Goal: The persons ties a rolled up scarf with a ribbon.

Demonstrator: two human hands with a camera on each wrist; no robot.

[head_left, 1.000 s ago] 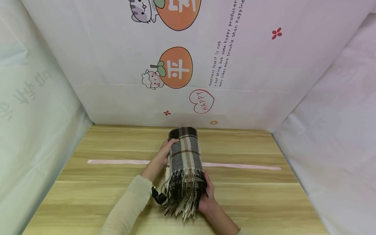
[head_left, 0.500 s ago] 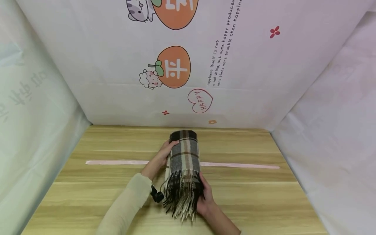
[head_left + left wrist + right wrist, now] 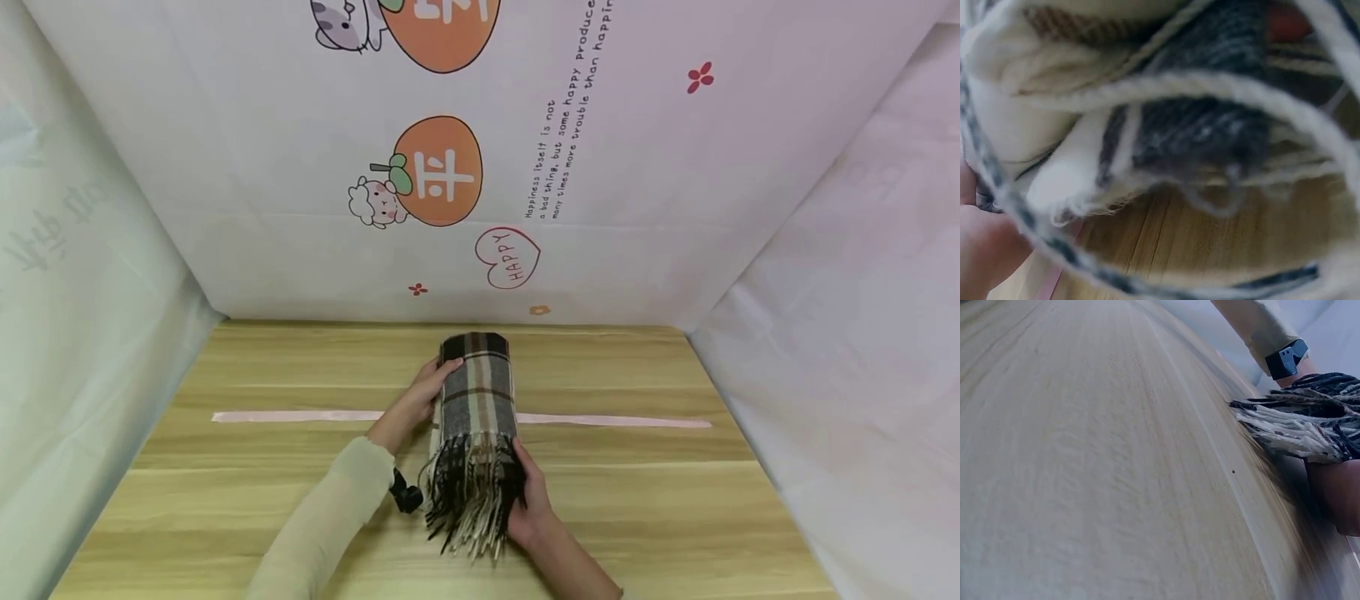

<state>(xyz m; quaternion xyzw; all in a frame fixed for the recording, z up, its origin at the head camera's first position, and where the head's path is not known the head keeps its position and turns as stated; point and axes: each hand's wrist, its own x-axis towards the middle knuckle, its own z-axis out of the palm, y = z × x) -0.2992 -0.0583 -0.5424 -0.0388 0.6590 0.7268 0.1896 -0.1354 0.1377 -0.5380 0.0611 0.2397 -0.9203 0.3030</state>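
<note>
A folded plaid scarf (image 3: 477,408) in grey, black, cream and brown lies lengthwise at the middle of the table, its fringe (image 3: 472,500) hanging toward me. My left hand (image 3: 427,390) grips its far left side, thumb over the top face and the other fingers hidden. Near the fringed end, my right hand (image 3: 531,502) holds the right edge, thumb along the side and fingers out of sight underneath. Close up in the left wrist view, cream and dark fringe strands (image 3: 1210,81) cross in front of the folded layers. Black-and-white tassels (image 3: 1304,428) overlap the right hand (image 3: 1338,494) in the right wrist view.
The wood-grain table (image 3: 637,500) has a pink tape strip (image 3: 300,416) running across it, passing behind the scarf. A white printed sheet (image 3: 600,275) rises at the back, with white sheets on both sides. A black wrist camera (image 3: 406,493) sits on my left wrist.
The scarf has shifted slightly to the right and a little toward me, both hands moving with it and keeping their hold. The head view has also drifted slightly.
</note>
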